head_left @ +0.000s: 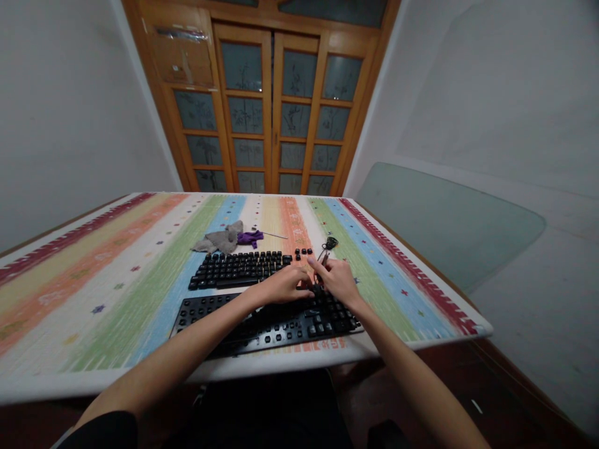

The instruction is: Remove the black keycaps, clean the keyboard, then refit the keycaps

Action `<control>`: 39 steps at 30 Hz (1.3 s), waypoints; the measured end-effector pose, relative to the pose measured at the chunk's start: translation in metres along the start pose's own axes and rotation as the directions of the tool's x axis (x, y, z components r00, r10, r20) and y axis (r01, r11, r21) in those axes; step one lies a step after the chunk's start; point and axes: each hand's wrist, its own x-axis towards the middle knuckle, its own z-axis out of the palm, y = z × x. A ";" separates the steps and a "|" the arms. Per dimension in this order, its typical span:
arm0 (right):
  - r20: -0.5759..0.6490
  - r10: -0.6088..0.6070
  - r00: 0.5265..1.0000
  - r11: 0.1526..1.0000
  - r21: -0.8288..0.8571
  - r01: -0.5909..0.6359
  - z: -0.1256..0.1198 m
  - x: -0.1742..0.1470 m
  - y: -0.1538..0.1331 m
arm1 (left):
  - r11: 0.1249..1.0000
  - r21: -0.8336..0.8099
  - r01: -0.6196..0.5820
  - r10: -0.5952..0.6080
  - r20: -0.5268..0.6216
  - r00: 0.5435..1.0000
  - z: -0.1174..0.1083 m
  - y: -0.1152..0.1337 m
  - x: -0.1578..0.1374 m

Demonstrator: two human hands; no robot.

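Striped tabletop (116, 299), wooden doors (296, 112) behind. Keyboard (287, 329) lies along the near edge, rows of keycaps (238, 269) just beyond; your left hand (290, 284) and right hand (339, 279) curl over its right part, cannot tell whether either grips anything.

A black sleeve (105, 431) ends near the elbow of the left arm (187, 350); left hand (289, 284) and right hand (340, 280) are bare; the clothing (276, 405) below is dark.

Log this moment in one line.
left hand: over partly stripped keyboard | right hand: over its right end | loose keycaps: rows beyond keyboard | grey cloth: beyond keycaps
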 end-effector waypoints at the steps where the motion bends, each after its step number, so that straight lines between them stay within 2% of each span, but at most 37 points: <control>1: -0.009 -0.013 1.000 1.000 -0.008 0.013 -0.001 -0.001 0.000 | 1.000 -0.001 0.002 -0.002 -0.001 1.000 0.000 0.001 0.000; 6: -0.034 -0.059 0.998 0.997 -0.049 0.057 -0.002 -0.003 0.003 | 0.999 0.032 0.005 -0.005 0.001 1.000 -0.001 0.002 0.001; 11: -0.042 -0.070 0.997 0.995 -0.077 0.066 -0.004 -0.005 0.009 | 0.997 0.076 -0.007 0.012 -0.063 0.998 -0.004 -0.007 0.006; 17: -0.047 -0.017 0.999 0.999 -0.037 0.015 -0.012 -0.011 0.012 | 0.959 0.244 0.146 -0.101 -0.186 0.977 -0.018 -0.031 0.024; 24: -0.042 0.041 0.998 0.999 0.003 -0.041 -0.017 -0.023 0.014 | 0.860 0.447 0.247 -0.205 -0.141 0.969 -0.010 -0.047 0.052; 31: -0.057 0.056 0.997 0.998 0.039 -0.054 -0.018 -0.033 0.014 | 0.837 0.478 0.267 -0.241 -0.117 0.963 0.002 -0.058 0.064; 39: -0.060 0.123 0.991 0.985 0.130 -0.114 -0.011 -0.037 0.019 | 0.813 0.517 0.268 -0.258 -0.093 0.962 0.004 -0.062 0.065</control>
